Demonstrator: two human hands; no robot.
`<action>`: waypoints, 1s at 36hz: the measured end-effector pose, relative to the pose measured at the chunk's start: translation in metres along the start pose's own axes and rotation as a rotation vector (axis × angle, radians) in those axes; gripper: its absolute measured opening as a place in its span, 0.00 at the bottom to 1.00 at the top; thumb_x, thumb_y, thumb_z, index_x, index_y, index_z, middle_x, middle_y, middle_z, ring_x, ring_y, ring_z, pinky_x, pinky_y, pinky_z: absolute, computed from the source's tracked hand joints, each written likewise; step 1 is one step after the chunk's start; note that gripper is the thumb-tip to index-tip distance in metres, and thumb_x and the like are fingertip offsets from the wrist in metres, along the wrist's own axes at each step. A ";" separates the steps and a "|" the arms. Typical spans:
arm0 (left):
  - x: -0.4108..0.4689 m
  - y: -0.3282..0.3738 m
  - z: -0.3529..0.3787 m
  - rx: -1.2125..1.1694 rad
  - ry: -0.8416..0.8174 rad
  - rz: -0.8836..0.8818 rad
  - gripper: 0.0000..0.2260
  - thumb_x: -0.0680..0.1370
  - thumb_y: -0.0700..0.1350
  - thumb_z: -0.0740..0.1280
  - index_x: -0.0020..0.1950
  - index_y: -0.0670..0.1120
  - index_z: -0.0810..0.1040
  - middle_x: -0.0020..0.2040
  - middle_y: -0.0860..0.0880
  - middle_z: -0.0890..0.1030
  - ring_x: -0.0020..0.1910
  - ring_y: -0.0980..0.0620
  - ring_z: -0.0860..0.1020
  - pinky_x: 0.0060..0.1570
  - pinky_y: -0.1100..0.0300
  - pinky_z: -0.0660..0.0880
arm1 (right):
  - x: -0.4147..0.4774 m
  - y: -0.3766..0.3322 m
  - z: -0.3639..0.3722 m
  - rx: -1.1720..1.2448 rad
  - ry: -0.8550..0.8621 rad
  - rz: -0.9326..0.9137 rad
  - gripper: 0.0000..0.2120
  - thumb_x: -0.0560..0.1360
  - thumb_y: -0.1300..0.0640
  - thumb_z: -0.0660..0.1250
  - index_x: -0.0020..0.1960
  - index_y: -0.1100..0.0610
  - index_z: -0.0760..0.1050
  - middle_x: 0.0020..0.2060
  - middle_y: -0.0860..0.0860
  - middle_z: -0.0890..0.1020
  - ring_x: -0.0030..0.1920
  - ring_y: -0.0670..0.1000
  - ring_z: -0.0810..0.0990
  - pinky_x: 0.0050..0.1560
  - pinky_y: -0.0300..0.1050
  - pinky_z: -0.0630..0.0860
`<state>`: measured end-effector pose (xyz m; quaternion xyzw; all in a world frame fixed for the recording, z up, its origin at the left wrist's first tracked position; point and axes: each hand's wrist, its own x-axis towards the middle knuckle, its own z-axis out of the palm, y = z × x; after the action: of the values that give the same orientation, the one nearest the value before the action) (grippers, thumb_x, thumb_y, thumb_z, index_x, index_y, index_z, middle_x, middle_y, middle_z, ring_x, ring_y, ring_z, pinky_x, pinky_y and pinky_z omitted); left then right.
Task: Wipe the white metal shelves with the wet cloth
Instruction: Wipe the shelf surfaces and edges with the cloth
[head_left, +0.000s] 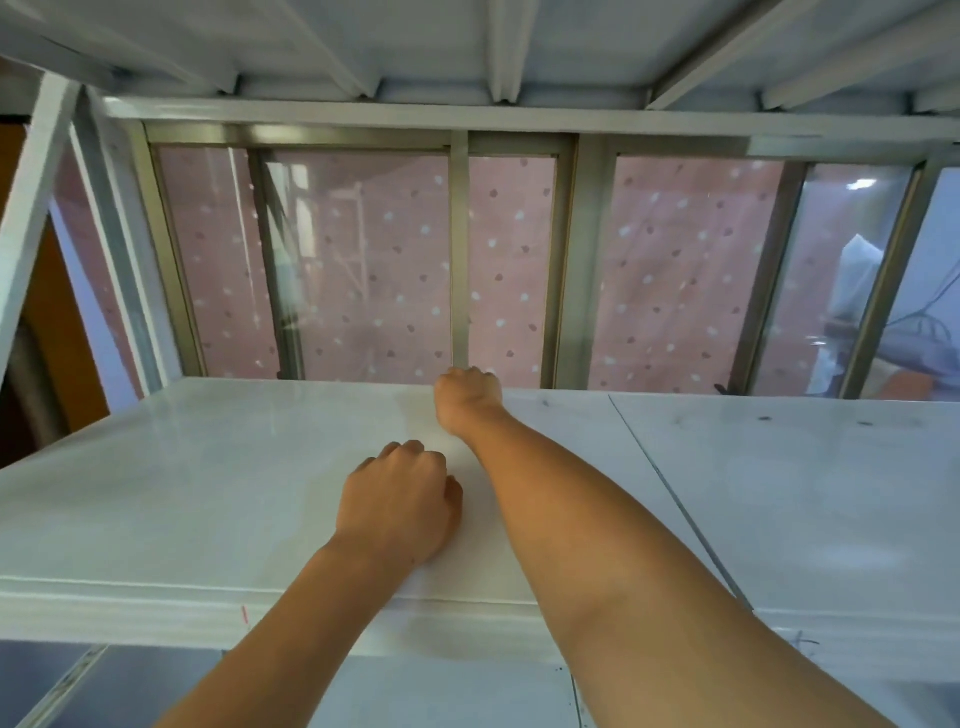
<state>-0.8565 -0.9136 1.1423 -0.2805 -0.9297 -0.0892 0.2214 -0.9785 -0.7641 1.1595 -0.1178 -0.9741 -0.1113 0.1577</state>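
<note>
The white metal shelf (218, 483) spans the view at chest height, and a damp streak shows on it near the middle. My right hand (467, 400) reaches across to the shelf's back edge, knuckles up. Its fingers curl down out of sight, so whatever is under them is hidden. No cloth is visible anywhere. My left hand (400, 504) rests on the shelf nearer the front, fingers curled into a loose fist with nothing visible in it.
A second shelf panel (805, 483) with dark smudges adjoins on the right across a seam. The underside of an upper shelf (467, 47) hangs close overhead. Behind stands a window frame (460, 260) with a pink spotted curtain. A white upright post (31, 218) is at left.
</note>
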 end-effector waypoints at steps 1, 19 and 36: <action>0.002 0.003 0.000 0.000 -0.005 0.005 0.13 0.81 0.49 0.56 0.47 0.46 0.78 0.45 0.49 0.75 0.48 0.48 0.76 0.40 0.58 0.66 | -0.002 0.004 0.000 0.004 0.005 0.000 0.16 0.79 0.62 0.62 0.66 0.56 0.74 0.61 0.53 0.78 0.62 0.56 0.76 0.59 0.48 0.71; 0.014 0.036 0.004 -0.064 -0.145 0.059 0.13 0.81 0.47 0.57 0.57 0.46 0.80 0.53 0.46 0.76 0.54 0.46 0.76 0.45 0.56 0.72 | -0.027 0.056 0.004 0.015 -0.045 0.068 0.18 0.79 0.61 0.64 0.68 0.57 0.74 0.62 0.54 0.76 0.62 0.57 0.73 0.61 0.51 0.71; 0.014 0.156 -0.011 -0.168 -0.074 0.096 0.06 0.78 0.43 0.62 0.41 0.49 0.72 0.43 0.49 0.77 0.38 0.51 0.70 0.37 0.58 0.68 | -0.052 0.137 0.001 0.024 -0.034 0.069 0.13 0.78 0.65 0.63 0.61 0.58 0.78 0.55 0.53 0.81 0.56 0.56 0.80 0.46 0.46 0.71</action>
<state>-0.7757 -0.7807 1.1647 -0.3456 -0.9119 -0.1456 0.1667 -0.8945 -0.6445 1.1658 -0.1511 -0.9733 -0.0922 0.1464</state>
